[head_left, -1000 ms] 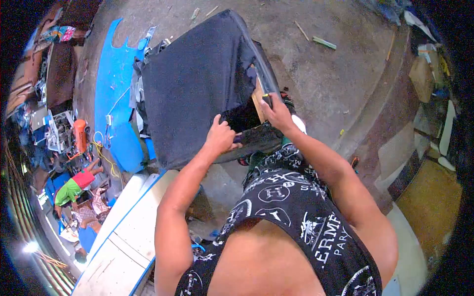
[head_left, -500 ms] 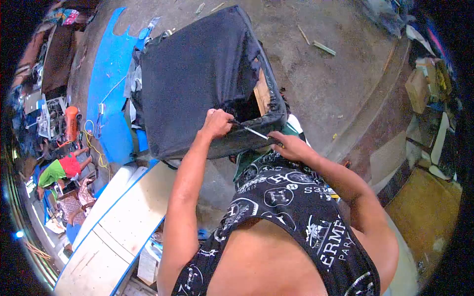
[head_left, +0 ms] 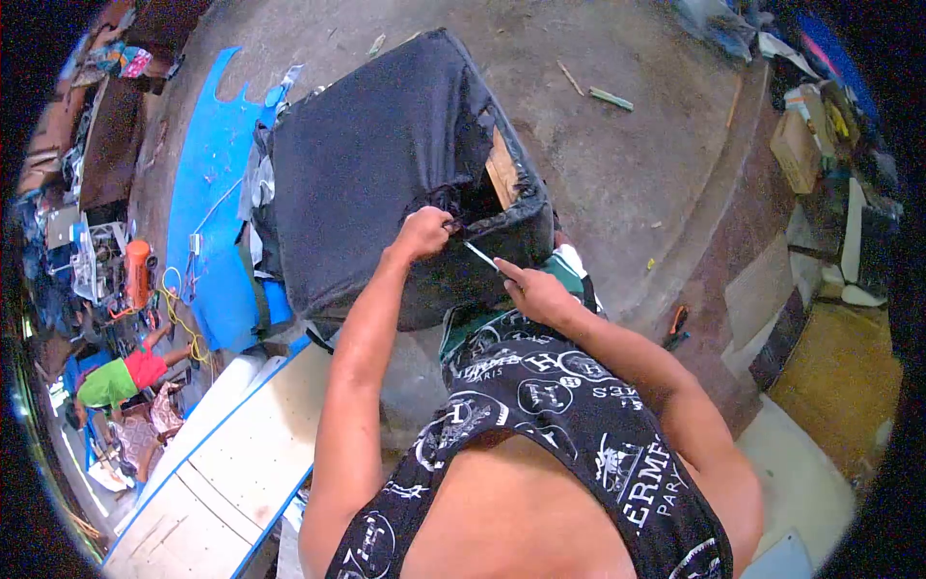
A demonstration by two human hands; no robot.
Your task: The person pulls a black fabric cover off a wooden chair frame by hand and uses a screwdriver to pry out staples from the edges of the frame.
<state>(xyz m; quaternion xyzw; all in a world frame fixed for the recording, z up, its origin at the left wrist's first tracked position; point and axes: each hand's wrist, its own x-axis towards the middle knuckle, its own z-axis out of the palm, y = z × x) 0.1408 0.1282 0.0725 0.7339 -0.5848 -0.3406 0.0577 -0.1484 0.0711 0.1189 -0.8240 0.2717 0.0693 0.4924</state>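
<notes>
A box-shaped piece covered in black fabric (head_left: 357, 164) stands in front of me. Its cover is pulled back at the right side, where a wooden frame part (head_left: 502, 169) shows. My left hand (head_left: 424, 234) is closed on the bunched black fabric near that opening. My right hand (head_left: 540, 292) holds a thin tool with a light metal shaft (head_left: 480, 256), its tip at the fabric edge just right of my left hand. The tool's handle is mostly hidden in the palm.
A blue sheet (head_left: 207, 193) lies left of the box. A long pale board with blue edging (head_left: 231, 454) is at lower left. Farther left are an orange cylinder (head_left: 140, 275) and a person in green and red (head_left: 121, 379). Orange-handled pliers (head_left: 678, 323) lie at right.
My right hand and the tool have moved left, closer to my left hand, and the tool points more steeply. The whole view has shifted slightly.
</notes>
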